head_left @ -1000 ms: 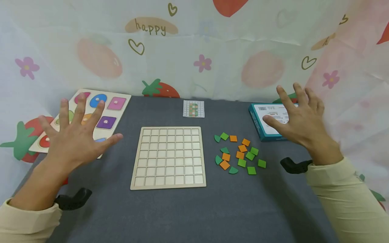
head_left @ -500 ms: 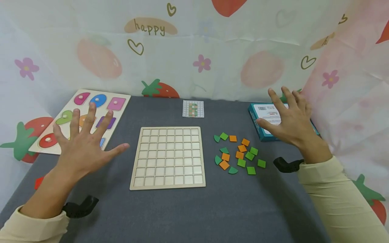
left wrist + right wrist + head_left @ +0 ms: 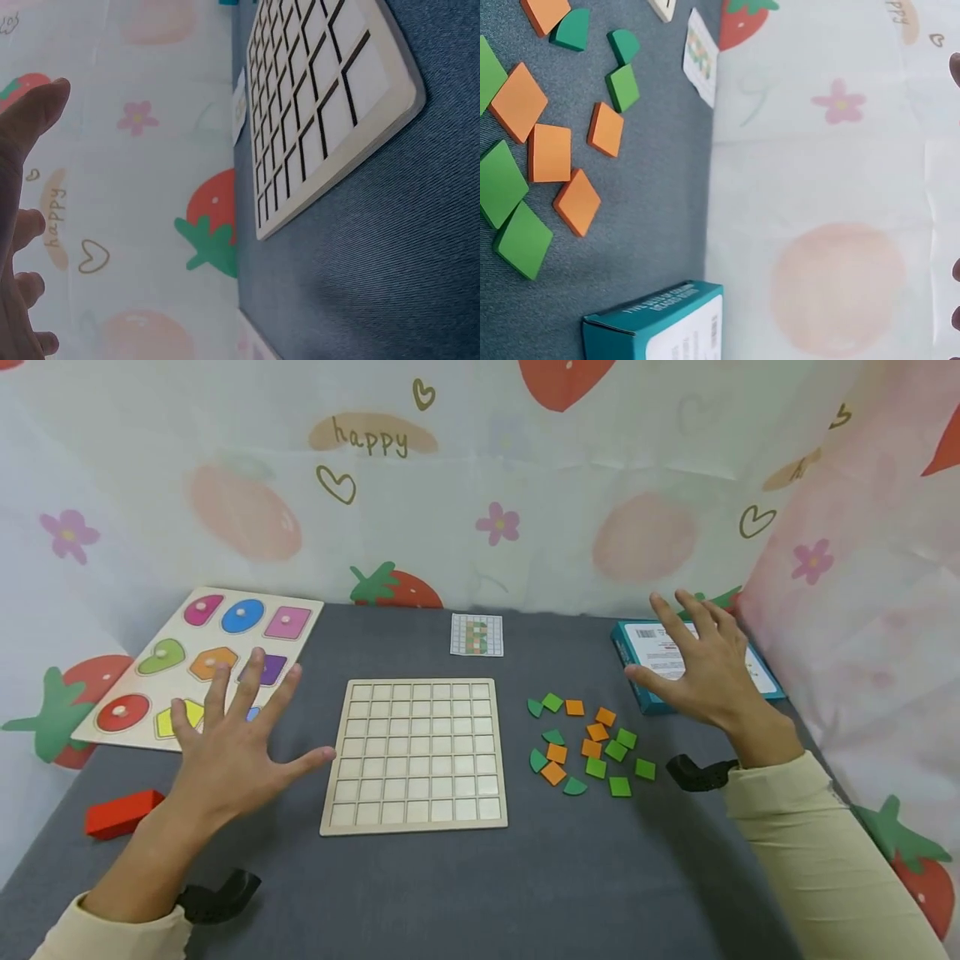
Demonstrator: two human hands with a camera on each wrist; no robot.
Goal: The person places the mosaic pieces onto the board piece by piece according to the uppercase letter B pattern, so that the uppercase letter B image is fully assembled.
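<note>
My left hand (image 3: 238,760) is spread above the table, fingers apart, between the shape puzzle board (image 3: 168,660) and the wooden grid board (image 3: 414,831); its thumb tip overlaps the grid's left rim in the head view. My right hand (image 3: 705,672) hovers with spread fingers, overlapping the teal box (image 3: 630,668). Neither hand holds anything. To the right of the grid lie loose flat tiles: orange squares (image 3: 574,707), light green squares (image 3: 620,787) and dark green quarter-round pieces (image 3: 575,786). In the right wrist view an orange tile (image 3: 551,154) and a green tile (image 3: 525,240) show closely.
A small card (image 3: 477,635) with a coloured grid pattern lies behind the grid board. At the left, a red block (image 3: 122,814) sits near the forearm. A patterned curtain (image 3: 555,485) closes off the back and sides of the dark tablecloth (image 3: 450,902).
My left hand has moved right and toward me, uncovering more of the puzzle board and the red block. My right hand has drifted left and slightly down. Tiles and boards stay in place.
</note>
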